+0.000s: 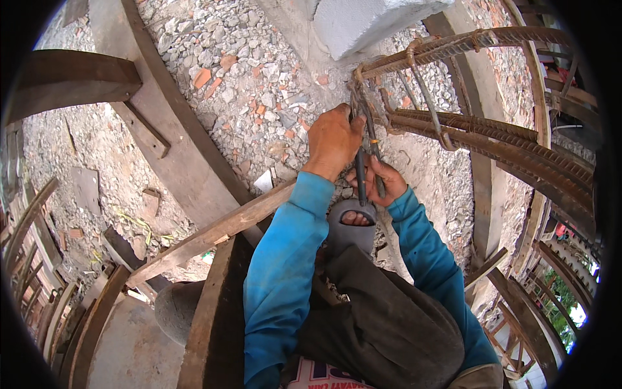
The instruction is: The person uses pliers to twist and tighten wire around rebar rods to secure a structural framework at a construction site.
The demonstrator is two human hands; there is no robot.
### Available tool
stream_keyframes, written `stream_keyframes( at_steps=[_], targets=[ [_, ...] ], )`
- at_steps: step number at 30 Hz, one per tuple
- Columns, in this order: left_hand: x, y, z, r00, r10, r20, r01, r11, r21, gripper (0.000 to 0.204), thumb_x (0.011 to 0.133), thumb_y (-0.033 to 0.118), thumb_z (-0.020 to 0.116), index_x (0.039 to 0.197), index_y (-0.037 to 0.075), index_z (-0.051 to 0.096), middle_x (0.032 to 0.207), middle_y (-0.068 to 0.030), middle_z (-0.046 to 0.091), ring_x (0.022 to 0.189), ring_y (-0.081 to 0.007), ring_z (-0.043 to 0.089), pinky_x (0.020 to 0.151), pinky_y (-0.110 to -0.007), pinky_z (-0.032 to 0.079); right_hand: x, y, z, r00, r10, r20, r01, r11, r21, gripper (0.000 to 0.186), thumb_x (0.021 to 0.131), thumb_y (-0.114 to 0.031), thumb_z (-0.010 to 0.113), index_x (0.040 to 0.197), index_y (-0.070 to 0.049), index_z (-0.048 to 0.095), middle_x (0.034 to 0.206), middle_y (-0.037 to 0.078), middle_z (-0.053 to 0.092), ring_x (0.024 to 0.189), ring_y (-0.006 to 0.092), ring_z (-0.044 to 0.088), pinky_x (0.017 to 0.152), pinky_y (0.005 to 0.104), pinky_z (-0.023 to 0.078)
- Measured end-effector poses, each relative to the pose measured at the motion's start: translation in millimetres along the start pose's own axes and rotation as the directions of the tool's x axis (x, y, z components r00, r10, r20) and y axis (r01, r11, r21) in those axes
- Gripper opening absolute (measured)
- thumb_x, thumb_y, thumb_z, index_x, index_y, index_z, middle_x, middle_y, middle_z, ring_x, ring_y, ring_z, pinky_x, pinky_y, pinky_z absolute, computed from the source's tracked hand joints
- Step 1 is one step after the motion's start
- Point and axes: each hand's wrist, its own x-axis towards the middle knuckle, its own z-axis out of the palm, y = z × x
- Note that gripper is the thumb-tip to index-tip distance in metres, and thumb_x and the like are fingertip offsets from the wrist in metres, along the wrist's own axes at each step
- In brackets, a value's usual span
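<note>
My left hand (335,139) is closed around the upper part of a long, dark two-handled tool that looks like pincers (361,176). Lower down, my right hand (379,180) has its fingers curled round the handle that carries a small yellow band. The tool's upper end meets the near end of a rusty rebar cage (453,123), where bars and a bent wire tie come together. The exact grip of the jaws is hidden by the left hand and the bars. Stirrups (424,97) loop around the ribbed bars, which run off to the right.
Gravel with broken brick (259,84) covers the ground. A pale concrete block (372,26) stands beyond the cage. Wooden boards (175,129) lie left, and a timber strip (214,233) slants beside my left arm. My foot in a grey sandal (350,236) is just below the tool.
</note>
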Motion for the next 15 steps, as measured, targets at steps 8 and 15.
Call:
stream_keyframes(
  at_steps=[8, 15],
  targets=[
    [7, 1, -11, 0.985, -0.061, 0.162, 0.063, 0.998, -0.008, 0.042, 0.088, 0.04, 0.06, 0.094, -0.001, 0.066, 0.088, -0.0243, 0.067, 0.086, -0.0421, 0.064, 0.075, -0.048, 0.05, -5, -9, 12, 0.914, 0.101, 0.393, -0.208, 0.948, 0.241, 0.037, 0.097, -0.049, 0.047, 0.101, -0.012, 0.048, 0.074, -0.002, 0.05, 0.065, 0.0114, 0.049, 0.055, 0.0305, 0.042],
    [-2, -6, -13, 0.96, -0.159, 0.231, 0.196, 0.969, -0.15, 0.055, 0.083, 0.055, 0.063, 0.085, 0.001, 0.067, 0.073, -0.0199, 0.066, 0.075, -0.0354, 0.066, 0.068, -0.043, 0.05, -34, -27, 57, 0.929, 0.039, -0.369, -0.173, 0.925, -0.338, 0.032, 0.098, -0.042, 0.05, 0.093, -0.011, 0.048, 0.064, -0.003, 0.045, 0.052, 0.0097, 0.043, 0.045, 0.0271, 0.035]
  ],
)
